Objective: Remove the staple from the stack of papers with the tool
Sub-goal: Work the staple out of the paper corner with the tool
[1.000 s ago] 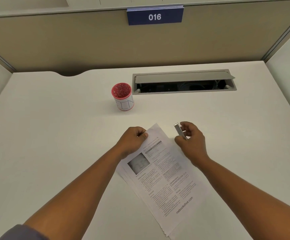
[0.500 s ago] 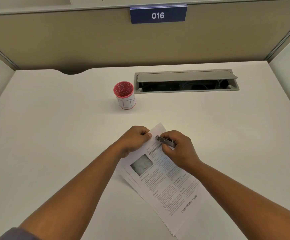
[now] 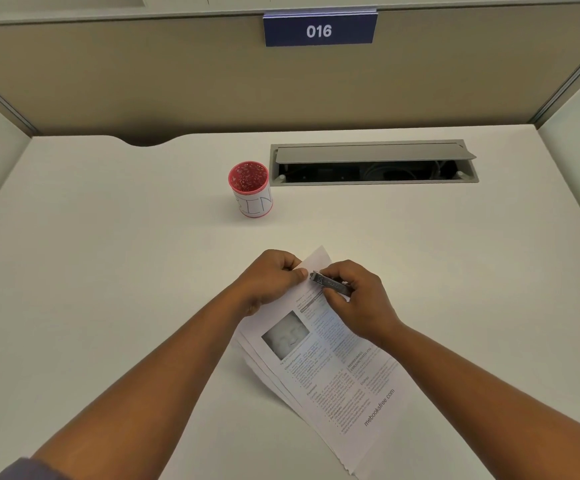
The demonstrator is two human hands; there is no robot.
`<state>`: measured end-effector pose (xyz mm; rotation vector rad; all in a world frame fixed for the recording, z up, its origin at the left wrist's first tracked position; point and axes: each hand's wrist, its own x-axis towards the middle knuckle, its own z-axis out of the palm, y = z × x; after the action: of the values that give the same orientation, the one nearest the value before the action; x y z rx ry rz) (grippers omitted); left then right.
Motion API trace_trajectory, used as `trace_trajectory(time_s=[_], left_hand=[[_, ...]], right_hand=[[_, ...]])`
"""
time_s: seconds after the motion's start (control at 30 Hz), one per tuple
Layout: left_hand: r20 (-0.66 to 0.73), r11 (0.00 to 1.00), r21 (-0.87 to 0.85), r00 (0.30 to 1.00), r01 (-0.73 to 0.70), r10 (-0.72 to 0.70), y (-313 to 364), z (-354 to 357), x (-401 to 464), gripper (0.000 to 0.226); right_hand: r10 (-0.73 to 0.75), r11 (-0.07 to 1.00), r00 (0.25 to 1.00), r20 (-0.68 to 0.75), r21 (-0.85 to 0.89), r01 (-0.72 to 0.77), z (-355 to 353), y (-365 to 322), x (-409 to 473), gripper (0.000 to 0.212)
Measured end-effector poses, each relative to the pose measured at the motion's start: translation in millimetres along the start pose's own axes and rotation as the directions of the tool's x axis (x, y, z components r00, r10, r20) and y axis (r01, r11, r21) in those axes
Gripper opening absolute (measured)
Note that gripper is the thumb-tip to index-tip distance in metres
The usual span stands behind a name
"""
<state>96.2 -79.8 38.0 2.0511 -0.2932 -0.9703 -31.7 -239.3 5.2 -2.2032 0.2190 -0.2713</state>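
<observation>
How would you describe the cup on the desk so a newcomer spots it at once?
Find the grey cable hatch set into the white desk. Just off its left end stands the cup: a small cylinder with a red rim, speckled red inside, and a white band with handwritten letters.

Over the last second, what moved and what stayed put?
The right hand carried the metal tool from up beside the stack of papers leftward and down onto its top corner, its tip now by the left hand. That hand kept pinching the corner. Papers and red cup stayed put.
</observation>
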Motion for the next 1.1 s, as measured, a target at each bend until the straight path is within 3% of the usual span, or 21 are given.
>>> trace_trajectory(time_s=[0.27,0.63,1.1], left_hand=[[-0.089,0.999,-0.03,0.996,-0.013,0.01,1.7,10.1,-3.2,0.021],[-0.094,0.998,-0.055,0.995,0.022,-0.027,1.6,13.8,-4.9,0.025],[-0.045,0.976,-0.202,0.995,0.081,-0.092,-2.3,13.1,-3.9,0.019]], right_hand=[[-0.024,1.0,1.0,-0.002,-0.014,0.024,-2.5,-4.0,-1.0,0.021],[-0.051,0.998,0.998,0.034,-0.024,0.051,-3.8,-8.3,-2.6,0.022],[-0.264,0.956,0.964,0.01,-0.129,0.263,-3.9,-6.3,-4.9,0.008]])
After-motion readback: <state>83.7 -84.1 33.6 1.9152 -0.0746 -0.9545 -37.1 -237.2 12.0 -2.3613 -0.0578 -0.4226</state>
